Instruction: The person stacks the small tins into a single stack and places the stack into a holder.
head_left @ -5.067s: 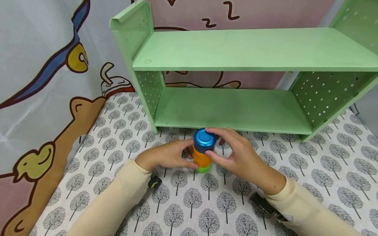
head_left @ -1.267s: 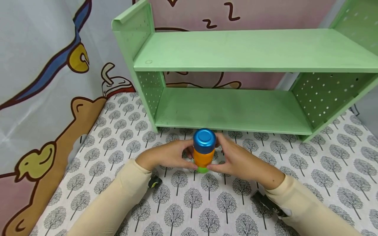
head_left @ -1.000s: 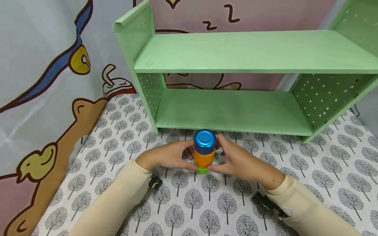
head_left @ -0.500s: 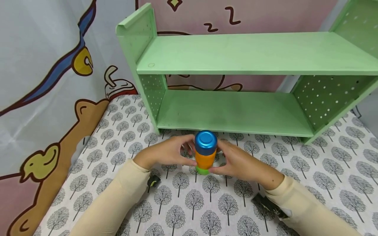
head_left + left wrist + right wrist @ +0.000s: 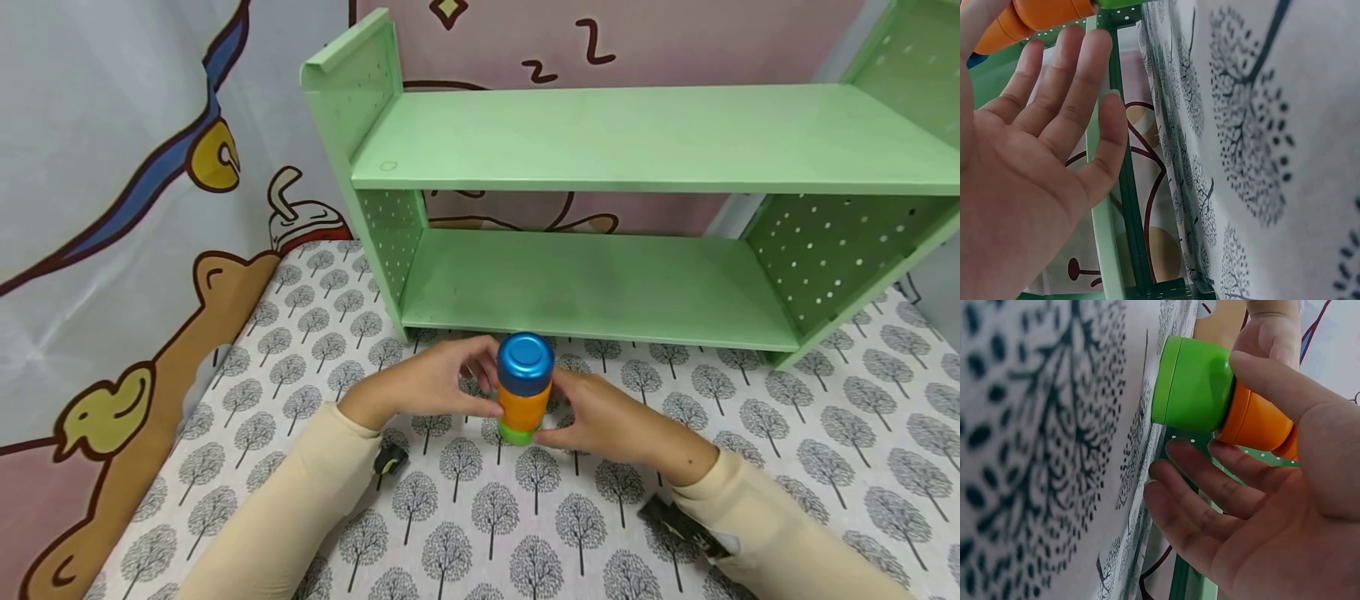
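An upright stack of cups [image 5: 523, 402] stands on the cloth, with a shiny blue cup [image 5: 526, 364] at the top, orange in the middle and a green cup [image 5: 1194, 384] at the bottom. My right hand [image 5: 611, 421] holds the stack low down, its thumb at the seam of green and orange; its fingers reach round the far side. To the left, my left hand [image 5: 435, 379] has its thumb tip at the orange part. Its fingers are spread and relaxed, bent loosely beneath the orange part [image 5: 1057, 14] in the left wrist view.
A pale green shelf unit [image 5: 637, 137] with two levels stands just behind the stack. The table's white cloth [image 5: 465, 533] has a tree print. A cartoon-printed curtain [image 5: 90, 208] hangs along the left side and back.
My right hand has come down from the blue cup to the green base. My left hand has loosened and risen slightly from the base to the orange part.
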Available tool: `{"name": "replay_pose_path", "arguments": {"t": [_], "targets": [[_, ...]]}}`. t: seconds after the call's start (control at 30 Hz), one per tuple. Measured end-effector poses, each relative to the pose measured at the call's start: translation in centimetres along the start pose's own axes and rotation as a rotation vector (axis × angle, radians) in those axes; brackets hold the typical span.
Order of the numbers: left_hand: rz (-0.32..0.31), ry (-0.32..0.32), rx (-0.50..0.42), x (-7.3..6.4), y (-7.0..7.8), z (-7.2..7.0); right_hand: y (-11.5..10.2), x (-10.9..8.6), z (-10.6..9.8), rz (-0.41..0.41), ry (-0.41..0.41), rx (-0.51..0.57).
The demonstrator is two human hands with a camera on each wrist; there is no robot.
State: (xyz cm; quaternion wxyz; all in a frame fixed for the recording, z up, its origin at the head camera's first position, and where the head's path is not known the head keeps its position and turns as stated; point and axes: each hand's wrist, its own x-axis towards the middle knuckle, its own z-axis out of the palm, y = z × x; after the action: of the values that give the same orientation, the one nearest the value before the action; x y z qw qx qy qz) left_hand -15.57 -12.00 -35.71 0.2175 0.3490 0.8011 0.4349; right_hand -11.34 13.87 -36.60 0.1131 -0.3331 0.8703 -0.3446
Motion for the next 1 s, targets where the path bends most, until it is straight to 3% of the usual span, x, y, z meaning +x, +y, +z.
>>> {"name": "replay_pose_path", "arguments": {"t": [0.57,1.0], "targets": [[-0.057,-0.034,-0.021,-0.22,0.51,0.14,-0.49,0.47,-0.17,0.033,-0.049,0.015],[-0.075,-0.064,-0.057,-0.1,0.08,0.47,-0.53,0.75,-0.05,0.082,-0.09,0.07]]}}
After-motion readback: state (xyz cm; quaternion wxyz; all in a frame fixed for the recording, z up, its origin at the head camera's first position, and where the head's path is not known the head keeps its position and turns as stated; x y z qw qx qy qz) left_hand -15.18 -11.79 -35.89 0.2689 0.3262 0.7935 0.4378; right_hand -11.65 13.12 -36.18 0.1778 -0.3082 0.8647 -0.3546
